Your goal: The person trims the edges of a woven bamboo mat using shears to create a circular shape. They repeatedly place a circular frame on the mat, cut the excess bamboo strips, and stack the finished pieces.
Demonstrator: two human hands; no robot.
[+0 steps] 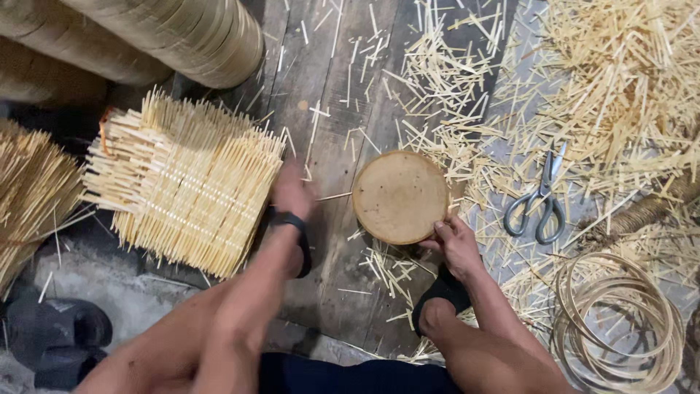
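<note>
Head view: my right hand [456, 244] has its grip clamped on the near-right rim of the round woven disc [400, 196], which lies flat mid-scene on the plank floor [332, 109]; my left hand [292, 193] is blurred beside the stack of bamboo mats [182, 182] to the left, so I cannot tell whether its grip is apart or together. The disc looks light, stiff and brittle at the edges; I judge the rim safest to hold. Scissors [539, 201] lie right of it among cut slivers.
</note>
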